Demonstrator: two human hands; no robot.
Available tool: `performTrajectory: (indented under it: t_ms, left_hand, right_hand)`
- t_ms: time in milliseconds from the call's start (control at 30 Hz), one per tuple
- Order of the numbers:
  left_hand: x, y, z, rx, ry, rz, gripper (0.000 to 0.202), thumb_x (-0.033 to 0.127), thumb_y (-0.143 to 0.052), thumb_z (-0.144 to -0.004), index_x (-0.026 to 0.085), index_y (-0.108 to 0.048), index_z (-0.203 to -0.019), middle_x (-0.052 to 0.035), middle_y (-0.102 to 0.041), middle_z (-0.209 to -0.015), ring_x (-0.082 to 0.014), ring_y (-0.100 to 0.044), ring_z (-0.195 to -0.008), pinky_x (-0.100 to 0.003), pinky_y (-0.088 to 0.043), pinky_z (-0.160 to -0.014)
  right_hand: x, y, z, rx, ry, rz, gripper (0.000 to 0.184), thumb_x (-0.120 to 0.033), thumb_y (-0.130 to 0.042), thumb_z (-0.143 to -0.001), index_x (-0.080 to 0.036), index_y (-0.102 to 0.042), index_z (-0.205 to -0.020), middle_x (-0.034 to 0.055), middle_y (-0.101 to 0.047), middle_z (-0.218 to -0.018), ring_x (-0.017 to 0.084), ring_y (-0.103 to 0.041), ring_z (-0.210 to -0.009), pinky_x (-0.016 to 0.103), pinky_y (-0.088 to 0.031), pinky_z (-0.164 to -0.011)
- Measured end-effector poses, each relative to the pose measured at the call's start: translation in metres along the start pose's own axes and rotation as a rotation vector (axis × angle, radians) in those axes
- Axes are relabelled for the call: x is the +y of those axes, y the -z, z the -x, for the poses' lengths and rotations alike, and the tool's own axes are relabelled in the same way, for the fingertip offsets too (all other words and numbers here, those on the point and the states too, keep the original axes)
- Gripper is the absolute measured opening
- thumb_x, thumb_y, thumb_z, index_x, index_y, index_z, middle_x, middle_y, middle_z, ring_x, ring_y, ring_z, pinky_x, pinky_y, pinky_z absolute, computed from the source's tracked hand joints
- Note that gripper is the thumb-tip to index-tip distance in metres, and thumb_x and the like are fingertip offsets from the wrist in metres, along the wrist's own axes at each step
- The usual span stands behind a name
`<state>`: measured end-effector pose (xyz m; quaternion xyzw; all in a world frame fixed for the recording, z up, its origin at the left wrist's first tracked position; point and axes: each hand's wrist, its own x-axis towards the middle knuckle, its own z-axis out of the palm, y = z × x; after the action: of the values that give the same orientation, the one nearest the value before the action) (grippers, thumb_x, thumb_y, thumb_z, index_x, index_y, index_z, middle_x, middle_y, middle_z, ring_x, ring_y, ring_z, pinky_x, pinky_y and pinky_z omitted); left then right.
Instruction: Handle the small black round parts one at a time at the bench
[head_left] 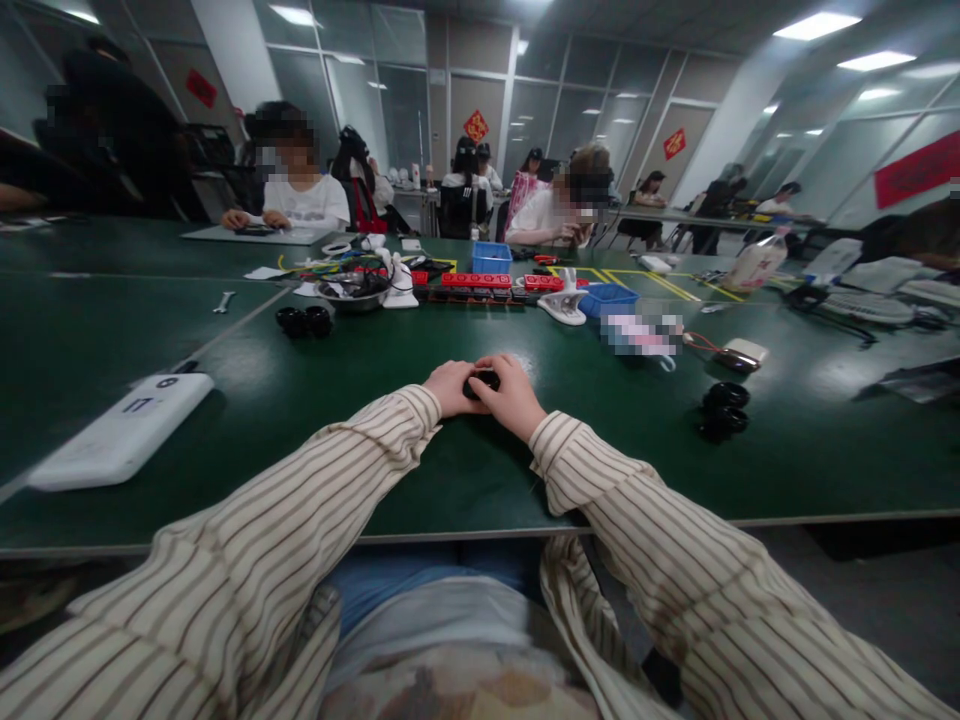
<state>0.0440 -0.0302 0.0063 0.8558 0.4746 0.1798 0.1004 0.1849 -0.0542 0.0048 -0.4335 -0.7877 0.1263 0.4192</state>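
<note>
At the middle of the green table (360, 420), my left hand (450, 388) and my right hand (514, 396) meet around a small, round, glossy black piece (484, 382). Fingers of both hands curl about its sides, so only part of its dark top shows; its exact kind cannot be made out. Similar shiny black round pieces (304, 322) sit together farther off on the left. More black round pieces (724, 410) are grouped on the right, nearer the table's front edge.
A white power bank (124, 430) lies at left, beyond it a small wrench (223, 302). Across the middle run red power strips (476, 281), a metal bowl (356, 292), a white clip (564, 300) and blue baskets (491, 258). People sit opposite.
</note>
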Motion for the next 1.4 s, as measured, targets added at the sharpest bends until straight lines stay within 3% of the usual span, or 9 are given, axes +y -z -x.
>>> performTrajectory:
  t_ms: [100, 333, 533, 700, 1033, 1267, 1400]
  left_hand:
    - [0.004, -0.001, 0.002, 0.025, 0.039, -0.029, 0.039, 0.039, -0.070, -0.061, 0.014, -0.062, -0.090, -0.0081, -0.064, -0.088, -0.0296, -0.059, -0.088, -0.035, -0.046, -0.079]
    - [0.003, 0.002, 0.008, 0.012, 0.010, -0.006, 0.030, 0.035, -0.067, -0.066, 0.016, -0.063, -0.088, -0.0034, -0.064, -0.086, -0.0234, -0.061, -0.083, -0.027, -0.046, -0.073]
    - [0.001, 0.002, 0.010, -0.023, -0.003, 0.017, 0.029, 0.033, -0.065, -0.067, 0.016, -0.062, -0.090, -0.0014, -0.064, -0.085, -0.0216, -0.061, -0.083, -0.026, -0.047, -0.072]
    - [0.003, -0.001, 0.006, -0.028, 0.015, -0.021, 0.032, 0.032, -0.067, -0.064, 0.013, -0.060, -0.089, -0.0050, -0.062, -0.086, -0.0245, -0.058, -0.085, -0.031, -0.046, -0.076]
    - [0.008, 0.003, 0.008, -0.036, 0.030, -0.084, 0.028, 0.037, -0.060, -0.070, 0.016, -0.056, -0.087, -0.0053, -0.058, -0.078, -0.0253, -0.055, -0.076, -0.037, -0.044, -0.072]
    - [-0.022, 0.008, -0.011, -0.119, -0.112, 0.037, 0.029, 0.032, -0.069, -0.062, 0.017, -0.057, -0.083, -0.0011, -0.058, -0.080, -0.0203, -0.054, -0.080, -0.031, -0.042, -0.079]
    - [-0.047, 0.009, -0.036, -0.117, -0.134, 0.075, 0.025, 0.029, -0.067, -0.066, 0.017, -0.059, -0.086, -0.0023, -0.058, -0.086, -0.0201, -0.054, -0.084, -0.030, -0.041, -0.079]
  right_hand:
    - [0.002, -0.001, 0.000, 0.024, -0.048, 0.029, 0.017, -0.025, -0.061, -0.075, -0.014, -0.059, -0.088, 0.0048, -0.050, -0.087, 0.018, -0.049, -0.088, 0.032, -0.040, -0.083]
    - [0.002, -0.001, 0.001, 0.013, -0.020, 0.051, 0.015, -0.025, -0.059, -0.078, -0.015, -0.060, -0.088, 0.0041, -0.050, -0.084, 0.018, -0.049, -0.085, 0.032, -0.040, -0.081]
    - [-0.002, 0.002, 0.003, -0.054, 0.092, -0.008, 0.015, -0.014, -0.051, -0.078, -0.015, -0.060, -0.090, 0.0044, -0.053, -0.089, 0.016, -0.051, -0.087, 0.029, -0.040, -0.082]
    - [-0.001, 0.002, 0.002, -0.113, 0.150, -0.048, 0.019, -0.007, -0.044, -0.074, -0.015, -0.058, -0.085, 0.0036, -0.055, -0.089, 0.016, -0.050, -0.089, 0.029, -0.039, -0.085]
    - [0.000, 0.003, -0.004, -0.115, 0.069, -0.026, 0.013, -0.025, -0.058, -0.079, -0.016, -0.059, -0.089, 0.0059, -0.046, -0.094, 0.019, -0.044, -0.091, 0.034, -0.038, -0.084]
    - [0.014, 0.002, -0.021, -0.194, 0.082, -0.118, 0.013, -0.023, -0.059, -0.077, -0.018, -0.057, -0.088, 0.0044, -0.048, -0.089, 0.018, -0.046, -0.088, 0.032, -0.039, -0.081]
    - [0.034, -0.008, -0.045, -0.142, 0.056, -0.181, 0.016, -0.020, -0.055, -0.075, -0.017, -0.054, -0.091, 0.0049, -0.052, -0.092, 0.018, -0.048, -0.090, 0.032, -0.039, -0.083]
